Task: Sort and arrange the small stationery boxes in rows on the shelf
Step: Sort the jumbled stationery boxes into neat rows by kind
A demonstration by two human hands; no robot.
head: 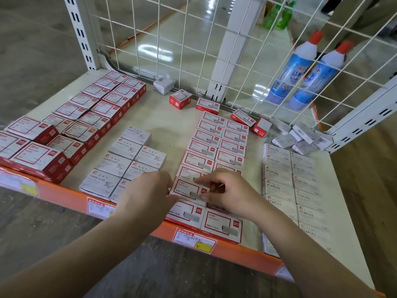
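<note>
A: Where are we with the red staple box (189, 188)?

B: We hold it between both hands, in the middle double row, near the front edge of the shelf (165, 117). Our left hand (148, 190) touches its left side; whether those fingers curl round it, we cannot tell. Our right hand (223, 190) pinches its right end with curled fingers.

A: So which step is this?

B: Seating it squarely in line, we judge. The paper clip boxes (120, 162) and grey staples boxes (287, 179) already stand in rows.

A: And next?

B: Probably the loose red boxes (206, 105) and the grey heap (300, 136) by the wire grid (193, 39) need fetching and sorting by kind.
</note>
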